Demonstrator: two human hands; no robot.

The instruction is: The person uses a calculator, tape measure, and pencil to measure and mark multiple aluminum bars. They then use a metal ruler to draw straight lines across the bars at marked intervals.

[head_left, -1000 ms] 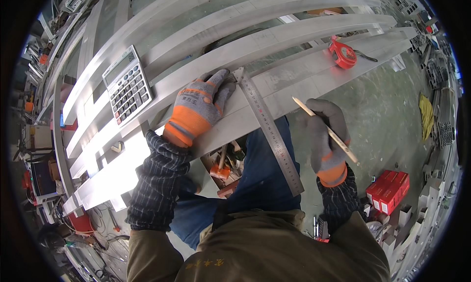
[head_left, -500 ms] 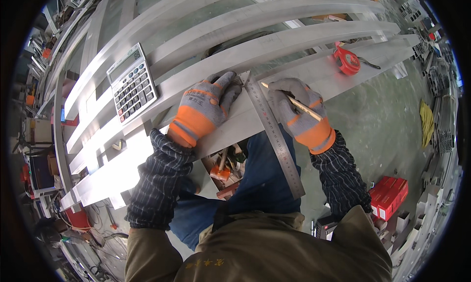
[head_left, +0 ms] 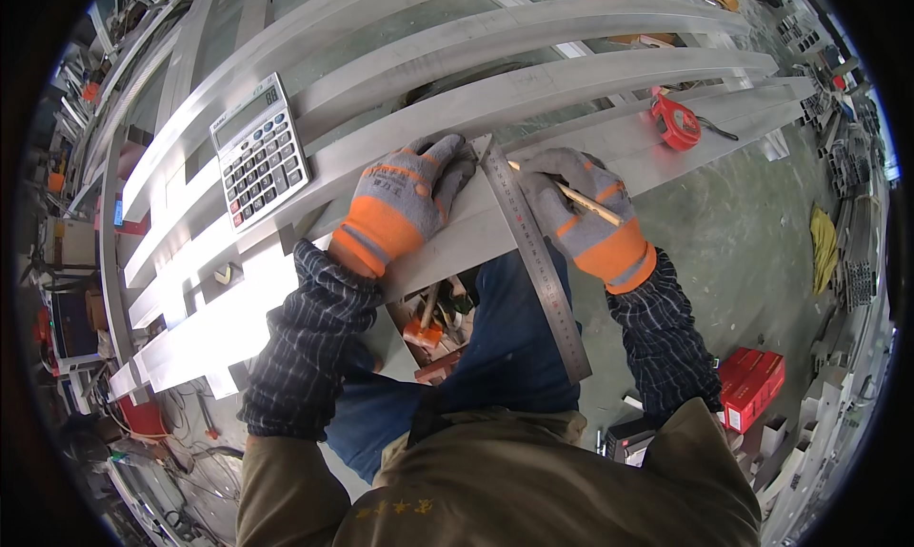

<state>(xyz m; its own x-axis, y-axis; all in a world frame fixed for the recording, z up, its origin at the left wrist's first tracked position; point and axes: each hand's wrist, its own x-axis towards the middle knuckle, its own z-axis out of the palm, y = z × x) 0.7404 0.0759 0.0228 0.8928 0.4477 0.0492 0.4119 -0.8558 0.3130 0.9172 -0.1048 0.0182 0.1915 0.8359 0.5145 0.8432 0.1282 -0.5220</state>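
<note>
Both my hands wear grey and orange work gloves. My left hand (head_left: 405,199) lies flat on a long pale metal bar (head_left: 238,314) and presses down the head of a steel square ruler (head_left: 538,261), whose blade hangs off the bar's near edge. My right hand (head_left: 576,209) grips a wooden pencil (head_left: 595,204), with its tip at the ruler's right edge on the bar.
A grey desk calculator (head_left: 259,152) rests on the bars to the left. A red tape measure (head_left: 674,120) lies farther right on the same bar. More long metal bars (head_left: 495,23) run behind. Red boxes (head_left: 752,385) sit on the floor at right, a tool tray (head_left: 428,323) below the bar.
My right hand came up from beside my knee with the pencil and now rests against the ruler on the bar. The left hand stayed on the ruler's head.
</note>
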